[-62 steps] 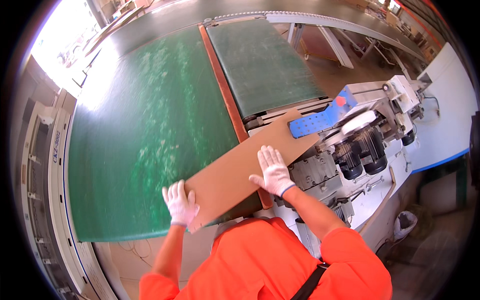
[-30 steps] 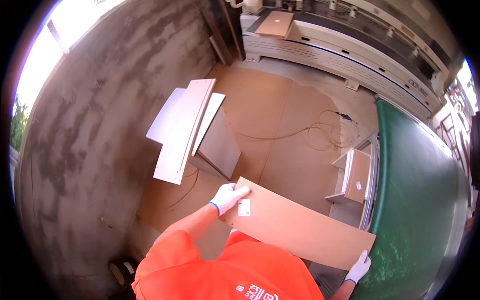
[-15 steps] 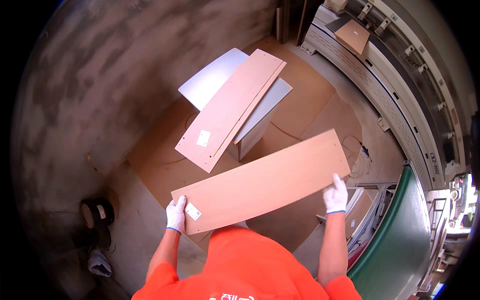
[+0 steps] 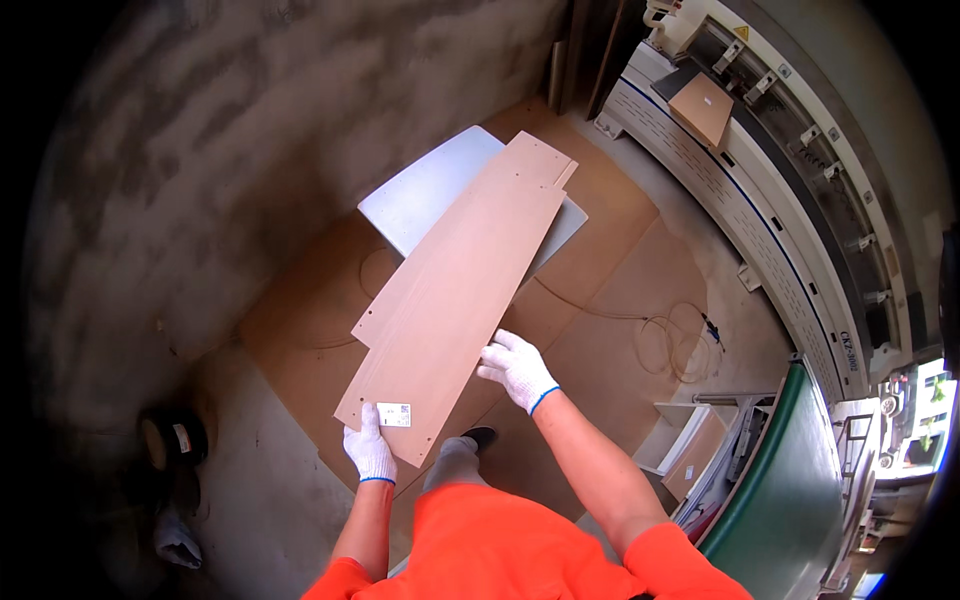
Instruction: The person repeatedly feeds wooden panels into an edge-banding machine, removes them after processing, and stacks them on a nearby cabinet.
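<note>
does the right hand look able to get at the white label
Likely yes: the right hand is open beside the board, with only bare board between it and the label; the left hand holds the near end.

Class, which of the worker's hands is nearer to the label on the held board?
Left. The left hand holds the near end of the board, right beside the label; the right hand is farther up, at the board's right edge.

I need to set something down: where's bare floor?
Grey floor between the black spool and brown sheeting; also that sheeting between the right hand and coiled cord. Crowded: the pale panels, under the held board and the lower board.
</note>
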The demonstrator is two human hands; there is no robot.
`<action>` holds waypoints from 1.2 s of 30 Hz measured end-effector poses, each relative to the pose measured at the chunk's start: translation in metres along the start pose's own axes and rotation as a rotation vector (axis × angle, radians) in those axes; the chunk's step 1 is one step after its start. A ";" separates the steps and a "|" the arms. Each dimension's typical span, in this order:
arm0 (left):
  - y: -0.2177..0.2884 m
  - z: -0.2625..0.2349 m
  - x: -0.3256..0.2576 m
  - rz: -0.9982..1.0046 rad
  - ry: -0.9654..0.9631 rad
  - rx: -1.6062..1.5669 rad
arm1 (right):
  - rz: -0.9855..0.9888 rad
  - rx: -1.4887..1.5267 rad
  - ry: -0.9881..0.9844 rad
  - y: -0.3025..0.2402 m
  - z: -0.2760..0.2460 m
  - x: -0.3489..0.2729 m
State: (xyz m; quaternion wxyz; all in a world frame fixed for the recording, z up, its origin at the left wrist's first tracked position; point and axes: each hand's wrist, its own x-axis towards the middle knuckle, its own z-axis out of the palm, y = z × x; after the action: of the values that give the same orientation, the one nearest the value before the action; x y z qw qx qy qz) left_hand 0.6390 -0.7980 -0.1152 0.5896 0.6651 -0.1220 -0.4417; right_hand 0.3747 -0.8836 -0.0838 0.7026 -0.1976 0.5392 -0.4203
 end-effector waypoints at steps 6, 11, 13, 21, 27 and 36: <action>-0.014 0.070 0.055 0.025 -0.080 0.114 | 0.006 0.004 0.029 0.005 -0.008 -0.004; -0.025 0.102 0.078 0.024 -0.133 -0.031 | 0.048 -0.011 0.162 0.027 -0.035 -0.033; -0.027 0.111 0.089 -0.079 -0.142 -0.173 | 0.085 0.027 0.203 0.046 -0.048 -0.048; 0.054 0.157 0.205 -0.133 -0.202 -0.211 | 0.118 0.114 0.362 0.094 -0.100 -0.108; 0.011 0.176 0.251 0.026 -0.146 -0.162 | 0.048 0.240 0.521 0.122 -0.119 -0.153; 0.033 0.176 0.262 -0.162 -0.250 0.177 | 0.068 0.539 0.815 0.218 -0.140 -0.243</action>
State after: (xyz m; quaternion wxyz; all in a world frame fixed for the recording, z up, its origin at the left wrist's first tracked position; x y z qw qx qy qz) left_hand 0.6743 -1.1057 -0.1870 0.4714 0.6620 -0.1786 -0.5547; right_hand 0.3122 -0.5400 -0.1469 0.4737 0.1897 0.6485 -0.5649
